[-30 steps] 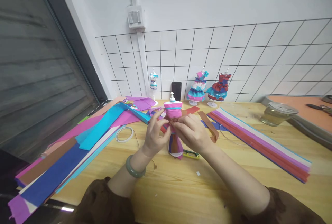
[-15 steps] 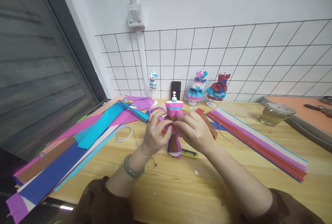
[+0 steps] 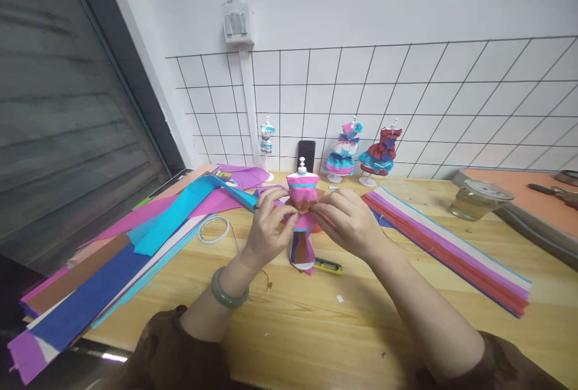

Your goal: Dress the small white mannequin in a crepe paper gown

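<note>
Between fingertips [image 3: 295, 212]: brown strip [image 3: 303, 206] was pinched by left hand [image 3: 271, 224] and right hand [image 3: 350, 220].
Above fingertips: mannequin torso [image 3: 302, 190] was wrapped in pink.

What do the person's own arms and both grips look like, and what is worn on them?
The left sleeve and the right sleeve are dark brown and loose. A smooth, rounded, grey-green bangle circles the left wrist; the right wrist bears no ornament. The left grip and the right grip have no gloves.
</note>
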Demonstrator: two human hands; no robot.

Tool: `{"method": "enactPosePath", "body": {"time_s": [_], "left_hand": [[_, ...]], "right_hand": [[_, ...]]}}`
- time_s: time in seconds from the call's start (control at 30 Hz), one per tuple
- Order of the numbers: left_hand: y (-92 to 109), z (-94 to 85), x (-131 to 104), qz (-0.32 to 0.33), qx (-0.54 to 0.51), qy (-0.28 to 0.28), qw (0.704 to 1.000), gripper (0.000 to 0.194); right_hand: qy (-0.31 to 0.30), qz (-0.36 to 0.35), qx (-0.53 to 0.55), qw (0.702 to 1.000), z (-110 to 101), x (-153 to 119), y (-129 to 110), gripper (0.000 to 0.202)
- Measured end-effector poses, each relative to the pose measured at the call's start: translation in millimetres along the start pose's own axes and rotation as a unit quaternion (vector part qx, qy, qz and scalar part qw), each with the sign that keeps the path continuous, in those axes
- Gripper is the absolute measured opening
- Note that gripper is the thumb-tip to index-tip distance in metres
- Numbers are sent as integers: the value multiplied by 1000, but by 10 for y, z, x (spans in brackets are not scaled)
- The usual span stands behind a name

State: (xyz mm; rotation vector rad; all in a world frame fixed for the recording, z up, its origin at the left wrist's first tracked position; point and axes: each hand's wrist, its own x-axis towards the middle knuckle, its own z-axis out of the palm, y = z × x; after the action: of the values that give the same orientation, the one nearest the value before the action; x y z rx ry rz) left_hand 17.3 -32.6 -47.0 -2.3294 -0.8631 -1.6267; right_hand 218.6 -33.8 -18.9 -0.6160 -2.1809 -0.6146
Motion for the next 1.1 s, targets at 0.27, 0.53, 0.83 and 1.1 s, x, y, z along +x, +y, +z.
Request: {"method": "enactPosePath", "body": {"time_s": [0.27,0.53,0.83,1.1], "left_hand": [[-18,11,-21,-30,-16,8,999,6],[-6,17,-21,-46,-30,15,998,6],[-21,5,-26,-35,-38,8,999,7],[-33,5,-38,-39,-47,7,998,8]], "right_hand": [[-20,0,-50,999,47,-49,41,12],[-3,16,-59,998,95,-93,87,12],[52,192,111,974,276,-229,187,38],[55,197,213,955,227,-195,134,35]]}}
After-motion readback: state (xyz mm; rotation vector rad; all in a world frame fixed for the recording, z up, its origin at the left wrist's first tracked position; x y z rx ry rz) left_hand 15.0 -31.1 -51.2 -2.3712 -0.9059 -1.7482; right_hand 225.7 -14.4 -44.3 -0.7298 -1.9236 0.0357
